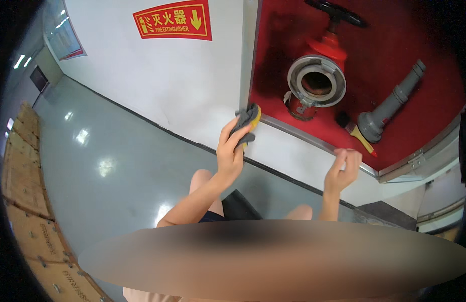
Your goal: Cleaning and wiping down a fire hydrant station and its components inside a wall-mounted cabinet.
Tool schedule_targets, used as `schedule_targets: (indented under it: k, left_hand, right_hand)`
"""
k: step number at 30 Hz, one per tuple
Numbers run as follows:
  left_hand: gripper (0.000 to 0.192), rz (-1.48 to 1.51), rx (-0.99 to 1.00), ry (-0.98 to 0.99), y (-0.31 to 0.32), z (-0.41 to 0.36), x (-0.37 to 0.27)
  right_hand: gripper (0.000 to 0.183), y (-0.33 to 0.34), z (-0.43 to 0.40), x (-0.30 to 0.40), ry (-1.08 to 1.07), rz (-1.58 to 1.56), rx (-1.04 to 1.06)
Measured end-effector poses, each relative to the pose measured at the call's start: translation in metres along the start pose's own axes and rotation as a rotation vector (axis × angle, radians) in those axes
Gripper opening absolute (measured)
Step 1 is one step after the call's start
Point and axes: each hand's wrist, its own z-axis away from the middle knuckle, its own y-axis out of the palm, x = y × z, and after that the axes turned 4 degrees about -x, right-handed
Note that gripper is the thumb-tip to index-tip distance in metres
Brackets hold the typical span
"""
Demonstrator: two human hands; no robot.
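My left hand (230, 151) grips a bunched grey and yellow cloth (247, 122). The cloth is at the lower left corner of the cabinet's metal frame (293, 130). My right hand (342, 170) is at the frame's lower edge, its fingers curled in with nothing visible in them. Inside the red-backed cabinet, a fire hydrant valve (317, 81) faces out with its round metal coupling. A black handwheel (337, 13) tops it. On the red cabinet floor, a paintbrush (359, 136) with a yellow handle lies beside a grey hose nozzle (384, 107).
An open cabinet door (437, 185) stands at the right, by its hinge. A red sign (172, 20) with writing is on the white wall (187, 75). Wooden crates (29, 166) line the far left of the grey floor (116, 139). A dark object (240, 205) is between my knees.
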Motion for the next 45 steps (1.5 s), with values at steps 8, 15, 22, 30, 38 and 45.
schedule_targets:
  k: [8, 15, 22, 30, 38, 45]
  left_hand:
    - [0.043, 1.136, 0.141, -1.212, 0.015, 0.034, -0.001]
    - [0.044, 1.221, 0.21, -1.343, 0.027, 0.061, 0.006]
    - [0.047, 1.174, 0.247, -1.494, 0.021, 0.077, 0.041]
    - [0.08, 0.704, 0.469, -1.511, 0.009, 0.108, 0.064]
    - [0.046, 0.317, 0.419, -1.102, 0.015, 0.115, 0.082]
    - [0.045, 0.325, 0.646, -0.966, 0.015, 0.092, 0.077]
  right_hand:
    - [0.014, 0.013, 0.049, 0.043, 0.455, -0.325, 0.535]
    - [0.052, 0.038, 0.122, 0.025, 0.99, -0.695, 0.917]
    - [0.035, 0.03, 0.136, 0.014, 1.288, -0.888, 0.875]
    - [0.024, 0.023, 0.165, -0.008, 1.464, -0.88, 0.589]
    - [0.015, 0.021, 0.19, -0.036, 1.457, -0.835, 0.446]
    - [0.017, 0.017, 0.174, -0.02, 1.455, -0.687, 0.428]
